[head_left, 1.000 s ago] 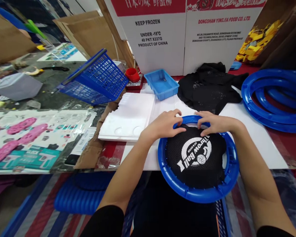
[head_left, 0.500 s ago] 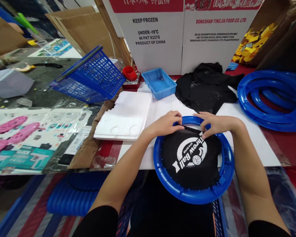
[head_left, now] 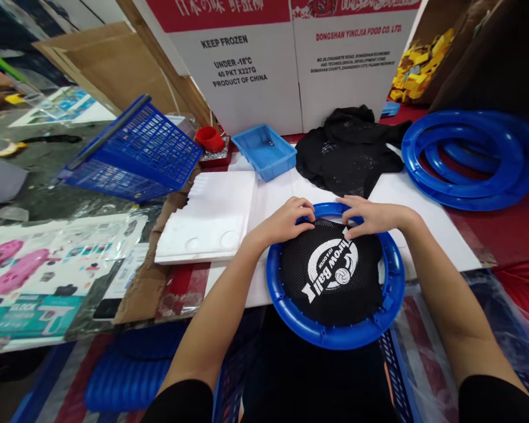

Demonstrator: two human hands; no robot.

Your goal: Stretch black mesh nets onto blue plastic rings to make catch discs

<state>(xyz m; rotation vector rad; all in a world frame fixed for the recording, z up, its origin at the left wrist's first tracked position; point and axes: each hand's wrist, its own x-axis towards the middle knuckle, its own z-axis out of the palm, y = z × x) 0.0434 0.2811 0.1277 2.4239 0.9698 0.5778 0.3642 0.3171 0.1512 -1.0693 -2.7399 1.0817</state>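
Observation:
A blue plastic ring [head_left: 335,338] rests at the table's front edge, its near part jutting out over my lap. Across it lies a black mesh net [head_left: 330,305] printed with white "Throw Ball" lettering; a gap shows between net and ring at the far side and at the right. My left hand [head_left: 291,220] grips the far left of the rim, thumb on the net's edge. On the far right of the rim, my right hand [head_left: 364,216] has its fingers curled over the ring and its thumb on the mesh. The fingertips are partly hidden.
Black netting [head_left: 344,153] lies heaped beyond the ring. Several blue rings [head_left: 462,191] are stacked at right. A light blue tray [head_left: 267,155], red cup [head_left: 210,139], white foam slab [head_left: 211,211] and tilted blue basket [head_left: 136,153] stand left. A white carton [head_left: 264,100] stands behind.
The view has shifted, so the surroundings sit further left. Both hands keep their hold on the ring and net, with only slight finger movement.

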